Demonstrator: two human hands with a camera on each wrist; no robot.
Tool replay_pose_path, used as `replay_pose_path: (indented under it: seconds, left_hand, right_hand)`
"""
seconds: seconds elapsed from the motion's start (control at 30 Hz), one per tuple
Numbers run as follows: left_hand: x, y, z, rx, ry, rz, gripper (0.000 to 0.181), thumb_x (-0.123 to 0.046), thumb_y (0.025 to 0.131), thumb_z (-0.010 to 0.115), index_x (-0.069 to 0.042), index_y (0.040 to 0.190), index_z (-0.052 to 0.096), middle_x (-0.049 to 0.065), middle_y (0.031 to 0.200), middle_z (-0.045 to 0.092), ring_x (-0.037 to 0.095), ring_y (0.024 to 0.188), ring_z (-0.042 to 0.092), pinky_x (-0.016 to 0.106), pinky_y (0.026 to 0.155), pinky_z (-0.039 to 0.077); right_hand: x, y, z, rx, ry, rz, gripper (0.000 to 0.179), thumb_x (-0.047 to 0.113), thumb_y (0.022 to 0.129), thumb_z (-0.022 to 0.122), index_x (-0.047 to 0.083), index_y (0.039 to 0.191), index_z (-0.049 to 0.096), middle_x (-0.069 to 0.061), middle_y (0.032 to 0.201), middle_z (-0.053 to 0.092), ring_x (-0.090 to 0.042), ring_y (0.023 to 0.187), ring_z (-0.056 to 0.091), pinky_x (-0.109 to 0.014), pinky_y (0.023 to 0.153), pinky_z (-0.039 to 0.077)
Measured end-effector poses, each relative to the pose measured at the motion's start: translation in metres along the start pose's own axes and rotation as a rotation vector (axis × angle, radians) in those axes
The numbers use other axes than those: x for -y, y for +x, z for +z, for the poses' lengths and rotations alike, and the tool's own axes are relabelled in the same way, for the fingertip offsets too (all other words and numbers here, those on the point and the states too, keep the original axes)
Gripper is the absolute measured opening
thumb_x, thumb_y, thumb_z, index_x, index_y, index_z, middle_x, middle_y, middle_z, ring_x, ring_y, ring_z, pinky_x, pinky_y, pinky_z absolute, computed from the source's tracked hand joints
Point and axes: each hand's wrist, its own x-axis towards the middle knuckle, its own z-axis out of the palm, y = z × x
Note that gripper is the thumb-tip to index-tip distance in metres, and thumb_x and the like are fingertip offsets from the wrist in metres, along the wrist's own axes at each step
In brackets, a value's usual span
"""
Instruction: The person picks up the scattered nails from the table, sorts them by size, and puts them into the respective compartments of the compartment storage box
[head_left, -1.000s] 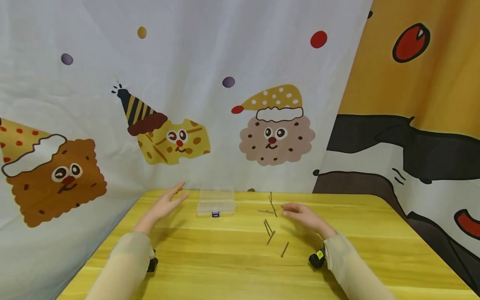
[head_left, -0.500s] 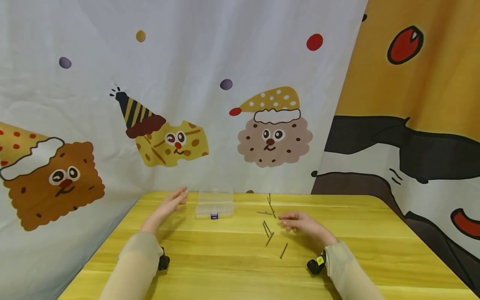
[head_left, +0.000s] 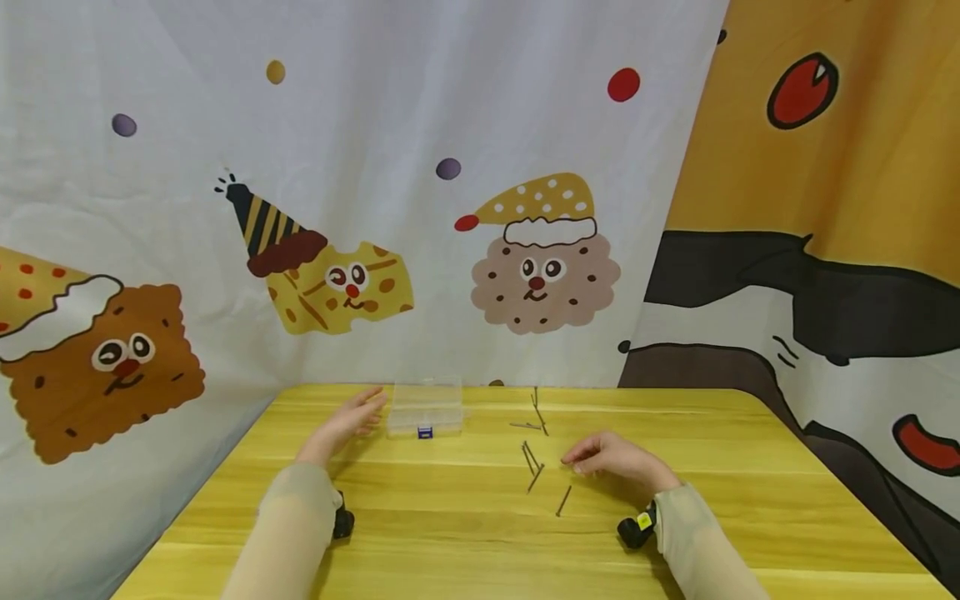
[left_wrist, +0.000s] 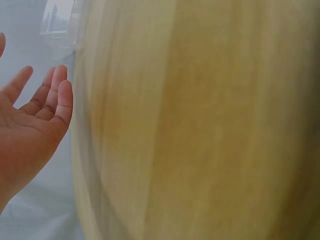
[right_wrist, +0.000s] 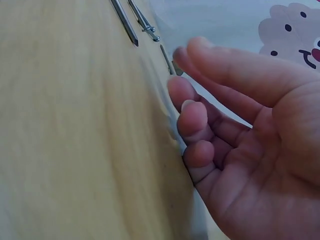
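My left hand [head_left: 348,427] hovers at the left side of a clear plastic box [head_left: 426,419] with a blue latch. Its fingers are relaxed and hold nothing; in the left wrist view the hand [left_wrist: 35,122] shows its palm, and part of the clear box [left_wrist: 59,22] appears beyond. My right hand [head_left: 617,458] hangs over the table just right of several loose nails. One single nail [head_left: 563,501] lies nearest to it, and a small group of nails [head_left: 531,465] lies further left. In the right wrist view the fingers [right_wrist: 194,120] are loosely bent, with nothing held.
Further back on the wooden table [head_left: 450,533] lie more nails [head_left: 540,417], right of the box. A printed cloth [head_left: 420,100] with cartoon figures hangs behind the table's far edge. Small black cameras sit on both wrists.
My left hand has moved right, closer to the box. My right hand has come nearer to me, from beside the back nails toward the single front nail. The nails and box stay put.
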Motion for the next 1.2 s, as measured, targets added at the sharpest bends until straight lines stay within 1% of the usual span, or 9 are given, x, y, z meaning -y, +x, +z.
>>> replay_pose_path:
  seconds: [0.07, 0.17, 0.23, 0.4, 0.53, 0.67, 0.83, 0.93, 1.2]
  left_hand:
    - [0.002, 0.001, 0.001, 0.004, 0.005, -0.005, 0.067, -0.034, 0.104, 0.046, -0.003, 0.155, 0.016, 0.034, 0.146, 0.031, 0.045, 0.124, 0.044, 0.054, 0.098, 0.041]
    - [0.005, 0.003, 0.002, 0.001, 0.026, -0.011, 0.067, -0.034, 0.103, 0.048, -0.005, 0.155, 0.018, 0.034, 0.146, 0.031, 0.046, 0.124, 0.044, 0.054, 0.099, 0.041]
    - [0.008, 0.004, 0.002, 0.002, 0.04, -0.018, 0.069, -0.037, 0.101, 0.05, -0.006, 0.155, 0.019, 0.033, 0.147, 0.031, 0.045, 0.125, 0.044, 0.054, 0.098, 0.041]
    - [0.009, 0.008, 0.003, 0.013, 0.071, -0.03, 0.073, -0.039, 0.098, 0.056, -0.008, 0.155, 0.022, 0.029, 0.148, 0.033, 0.039, 0.122, 0.048, 0.047, 0.091, 0.046]
    - [0.009, 0.009, 0.004, 0.02, 0.1, -0.037, 0.068, -0.034, 0.099, 0.055, -0.008, 0.154, 0.025, 0.028, 0.147, 0.034, 0.036, 0.119, 0.05, 0.043, 0.088, 0.047]
    - [0.01, 0.01, 0.004, 0.041, 0.135, -0.03, 0.066, -0.032, 0.1, 0.054, -0.007, 0.154, 0.025, 0.029, 0.147, 0.035, 0.041, 0.121, 0.048, 0.048, 0.091, 0.045]
    - [0.011, 0.009, 0.006, 0.064, 0.165, -0.016, 0.068, -0.034, 0.099, 0.056, -0.005, 0.153, 0.026, 0.029, 0.146, 0.037, 0.046, 0.122, 0.046, 0.054, 0.093, 0.043]
    - [0.012, 0.01, 0.006, 0.066, 0.172, -0.019, 0.068, -0.035, 0.098, 0.057, -0.005, 0.153, 0.028, 0.029, 0.146, 0.036, 0.048, 0.123, 0.045, 0.056, 0.095, 0.041]
    - [0.008, 0.011, 0.01, 0.082, 0.193, -0.01, 0.063, -0.032, 0.1, 0.055, -0.001, 0.15, 0.032, 0.03, 0.147, 0.034, 0.051, 0.126, 0.041, 0.063, 0.099, 0.035]
  right_hand:
    - [0.003, -0.001, 0.001, 0.003, -0.021, 0.01, 0.026, 0.006, 0.088, 0.069, -0.005, 0.112, 0.07, -0.017, 0.109, 0.068, -0.018, 0.087, 0.061, -0.027, 0.07, 0.051]
    - [0.008, -0.003, 0.003, 0.011, -0.05, 0.021, 0.025, 0.003, 0.084, 0.072, -0.003, 0.108, 0.072, -0.016, 0.106, 0.069, -0.02, 0.09, 0.06, -0.026, 0.073, 0.051]
    - [0.011, -0.004, 0.004, 0.015, -0.059, 0.024, 0.024, 0.001, 0.083, 0.072, -0.003, 0.107, 0.072, -0.016, 0.104, 0.07, -0.019, 0.087, 0.059, -0.025, 0.072, 0.05]
    - [0.01, -0.004, 0.006, 0.031, -0.055, 0.001, 0.022, -0.001, 0.082, 0.072, -0.004, 0.105, 0.073, -0.017, 0.101, 0.068, -0.016, 0.079, 0.055, -0.024, 0.067, 0.048]
    - [0.007, -0.002, 0.008, 0.037, -0.063, -0.025, 0.021, -0.001, 0.082, 0.073, -0.003, 0.102, 0.074, -0.016, 0.099, 0.067, -0.015, 0.078, 0.055, -0.024, 0.068, 0.048]
    - [0.005, -0.002, 0.01, 0.031, -0.073, -0.032, 0.019, 0.001, 0.081, 0.074, -0.002, 0.099, 0.075, -0.013, 0.098, 0.066, -0.016, 0.08, 0.055, -0.024, 0.069, 0.048]
    - [0.004, -0.001, 0.012, 0.02, -0.077, -0.02, 0.017, 0.001, 0.08, 0.075, -0.001, 0.096, 0.076, -0.009, 0.095, 0.065, -0.016, 0.081, 0.055, -0.025, 0.07, 0.047]
    - [0.005, -0.001, 0.013, 0.018, -0.094, -0.017, 0.016, 0.002, 0.08, 0.075, 0.0, 0.095, 0.076, -0.008, 0.094, 0.065, -0.016, 0.082, 0.056, -0.025, 0.071, 0.047]
    - [0.008, -0.002, 0.013, -0.003, -0.095, 0.007, 0.015, 0.002, 0.08, 0.075, 0.001, 0.095, 0.077, -0.009, 0.095, 0.064, -0.019, 0.083, 0.055, -0.026, 0.072, 0.048]
